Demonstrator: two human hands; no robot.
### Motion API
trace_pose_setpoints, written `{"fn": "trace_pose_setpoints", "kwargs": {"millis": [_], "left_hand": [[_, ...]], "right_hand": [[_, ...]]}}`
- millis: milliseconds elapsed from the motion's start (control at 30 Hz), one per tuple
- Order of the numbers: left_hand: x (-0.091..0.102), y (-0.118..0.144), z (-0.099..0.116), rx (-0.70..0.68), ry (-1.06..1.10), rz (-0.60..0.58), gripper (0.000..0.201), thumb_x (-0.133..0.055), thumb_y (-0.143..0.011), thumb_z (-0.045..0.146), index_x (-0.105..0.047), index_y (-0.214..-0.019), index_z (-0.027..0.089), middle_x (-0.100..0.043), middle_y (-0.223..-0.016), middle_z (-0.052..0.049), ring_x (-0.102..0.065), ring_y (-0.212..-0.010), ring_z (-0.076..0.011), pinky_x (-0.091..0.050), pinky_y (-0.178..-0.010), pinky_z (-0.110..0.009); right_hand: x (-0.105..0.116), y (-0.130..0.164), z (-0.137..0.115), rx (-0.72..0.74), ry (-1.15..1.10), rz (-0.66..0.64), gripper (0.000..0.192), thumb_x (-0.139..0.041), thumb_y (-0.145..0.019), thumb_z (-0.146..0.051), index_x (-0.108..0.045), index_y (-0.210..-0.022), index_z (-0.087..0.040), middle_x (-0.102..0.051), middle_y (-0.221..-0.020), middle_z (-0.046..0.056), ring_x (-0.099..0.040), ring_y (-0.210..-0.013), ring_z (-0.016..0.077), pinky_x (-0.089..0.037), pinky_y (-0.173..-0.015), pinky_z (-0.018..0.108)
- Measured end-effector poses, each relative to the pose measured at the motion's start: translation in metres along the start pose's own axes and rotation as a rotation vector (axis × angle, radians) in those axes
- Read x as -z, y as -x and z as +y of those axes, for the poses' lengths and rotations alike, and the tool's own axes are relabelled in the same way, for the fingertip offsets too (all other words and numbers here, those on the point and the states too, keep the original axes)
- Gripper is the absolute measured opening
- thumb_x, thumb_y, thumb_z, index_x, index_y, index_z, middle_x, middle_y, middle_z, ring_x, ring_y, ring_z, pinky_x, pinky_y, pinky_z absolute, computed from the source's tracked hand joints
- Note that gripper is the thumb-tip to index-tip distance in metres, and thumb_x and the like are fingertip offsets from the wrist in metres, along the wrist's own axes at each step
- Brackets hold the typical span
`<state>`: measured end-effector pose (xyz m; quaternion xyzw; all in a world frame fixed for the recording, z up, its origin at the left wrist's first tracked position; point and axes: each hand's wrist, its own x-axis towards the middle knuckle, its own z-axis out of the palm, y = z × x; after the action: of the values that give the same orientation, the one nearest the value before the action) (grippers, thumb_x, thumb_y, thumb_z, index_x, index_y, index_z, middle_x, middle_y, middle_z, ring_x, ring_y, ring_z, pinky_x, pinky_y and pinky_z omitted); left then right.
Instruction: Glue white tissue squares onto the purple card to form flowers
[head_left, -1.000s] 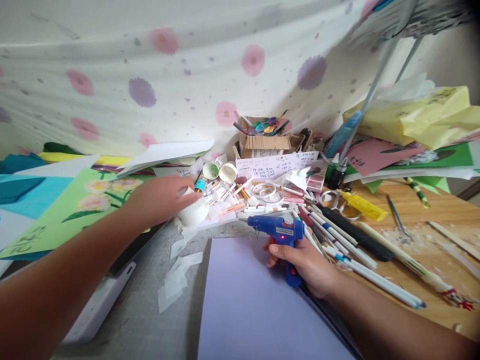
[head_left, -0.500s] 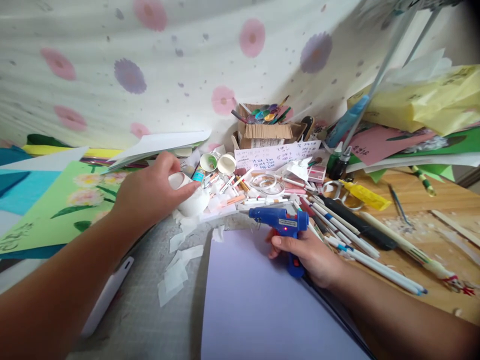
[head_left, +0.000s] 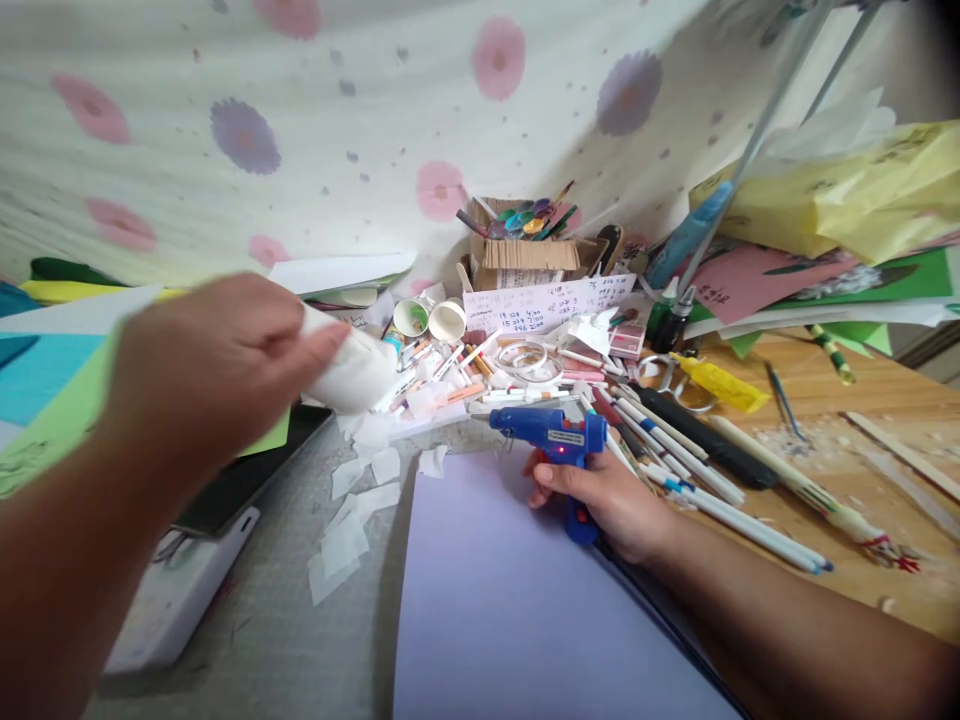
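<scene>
The worktop (head_left: 825, 420) carries a lilac sheet (head_left: 510, 610), its near edge cut off by the frame. The left hand (head_left: 217, 370), raised and blurred, is closed around a white paper cup (head_left: 352, 370) held above the paper scraps (head_left: 352, 510); the cup's mouth is hidden. The right hand (head_left: 607, 500) grips the handle of a blue glue gun (head_left: 551, 440) at the sheet's far edge, nozzle pointing left. The gun's label and the handwritten card (head_left: 547, 305) are too small to read.

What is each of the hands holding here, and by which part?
The left hand grips a white paper cup around its side, lifted and tipped sideways. The right hand holds a blue glue gun by its handle, above the lilac paper sheet.
</scene>
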<state>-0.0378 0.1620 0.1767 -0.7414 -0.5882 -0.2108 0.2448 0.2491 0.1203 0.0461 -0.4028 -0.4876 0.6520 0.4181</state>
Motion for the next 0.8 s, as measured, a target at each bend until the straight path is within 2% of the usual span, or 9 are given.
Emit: {"fn": "trace_pose_setpoints", "kwargs": {"millis": [100,133,233,267,333,433,567,700,800], "left_hand": [[-0.001,0.004,0.0,-0.053,-0.044,-0.344,0.038,-0.041,-0.083,0.046,-0.046,-0.056,0.02,-0.048,-0.067,-0.001,-0.044,-0.064,-0.0162,-0.021,-0.053,-0.026],[0.0,0.004,0.0,-0.053,-0.053,-0.317,0.039,-0.039,-0.083,0.046,-0.045,-0.056,0.02,-0.048,-0.066,-0.001,-0.045,-0.065,-0.0162,-0.022,-0.053,-0.026],[0.004,0.004,-0.004,-0.014,-0.039,0.01,0.037,-0.037,-0.082,0.046,-0.048,-0.059,0.019,-0.047,-0.065,0.0,-0.043,-0.063,-0.0139,-0.023,-0.054,-0.025],[0.003,0.004,-0.006,-0.004,-0.027,0.015,0.037,-0.038,-0.081,0.045,-0.047,-0.057,0.019,-0.044,-0.062,0.001,-0.04,-0.059,-0.0126,-0.022,-0.054,-0.025],[-0.003,0.004,-0.009,0.006,0.097,-0.152,0.039,-0.045,-0.077,0.043,-0.035,-0.049,0.018,-0.037,-0.054,0.003,-0.034,-0.052,-0.0099,-0.021,-0.051,-0.024],[-0.022,0.008,-0.012,0.3,0.537,-0.314,0.039,-0.054,-0.075,0.045,-0.036,-0.052,0.018,-0.034,-0.049,0.005,-0.032,-0.048,-0.0086,-0.022,-0.046,-0.022],[-0.04,0.016,-0.01,0.619,1.125,-0.237,0.031,-0.053,-0.076,0.049,-0.046,-0.072,0.019,-0.043,-0.06,0.005,-0.04,-0.048,-0.0096,-0.031,-0.04,-0.02],[-0.039,0.02,-0.011,0.645,1.123,-0.069,0.029,-0.052,-0.077,0.047,-0.047,-0.085,0.02,-0.048,-0.071,0.004,-0.047,-0.057,-0.0113,-0.036,-0.044,-0.02],[-0.035,0.021,-0.014,0.417,0.758,-0.014,0.029,-0.056,-0.077,0.041,-0.054,-0.099,0.022,-0.059,-0.085,0.001,-0.054,-0.073,-0.0149,-0.04,-0.058,-0.022]], "right_hand": [[0.0,0.001,-0.001,-0.019,-0.002,0.015,0.027,-0.071,-0.07,-0.041,-0.061,-0.079,-0.018,-0.061,-0.064,0.0,-0.056,-0.061,0.0137,-0.042,-0.06,0.026],[0.0,0.001,-0.001,-0.023,-0.007,0.015,0.027,-0.071,-0.07,-0.04,-0.061,-0.08,-0.017,-0.062,-0.065,0.0,-0.057,-0.061,0.0136,-0.042,-0.061,0.026],[-0.001,0.001,-0.003,-0.014,-0.007,0.006,0.027,-0.071,-0.07,-0.039,-0.061,-0.08,-0.017,-0.062,-0.065,0.0,-0.057,-0.063,0.014,-0.041,-0.06,0.026],[-0.001,0.001,-0.003,-0.011,0.0,0.007,0.027,-0.071,-0.07,-0.039,-0.061,-0.08,-0.017,-0.062,-0.064,0.0,-0.057,-0.062,0.0141,-0.04,-0.06,0.026],[-0.001,0.001,-0.003,-0.014,0.0,0.017,0.027,-0.072,-0.069,-0.039,-0.061,-0.08,-0.017,-0.062,-0.064,0.0,-0.057,-0.062,0.0142,-0.04,-0.06,0.026],[-0.001,0.0,-0.002,-0.025,-0.02,0.018,0.027,-0.072,-0.069,-0.039,-0.061,-0.078,-0.016,-0.062,-0.065,0.0,-0.056,-0.063,0.0141,-0.041,-0.062,0.027],[-0.002,0.0,-0.002,-0.028,-0.001,0.013,0.027,-0.07,-0.07,-0.041,-0.06,-0.078,-0.017,-0.062,-0.064,0.001,-0.056,-0.063,0.0146,-0.04,-0.061,0.027],[-0.003,0.0,-0.003,-0.028,-0.006,0.028,0.029,-0.07,-0.07,-0.042,-0.06,-0.081,-0.016,-0.062,-0.067,0.001,-0.057,-0.065,0.015,-0.04,-0.063,0.027],[-0.003,0.0,-0.002,-0.023,-0.008,0.018,0.029,-0.071,-0.07,-0.041,-0.06,-0.081,-0.017,-0.061,-0.067,0.001,-0.057,-0.065,0.0149,-0.041,-0.063,0.027]]}}
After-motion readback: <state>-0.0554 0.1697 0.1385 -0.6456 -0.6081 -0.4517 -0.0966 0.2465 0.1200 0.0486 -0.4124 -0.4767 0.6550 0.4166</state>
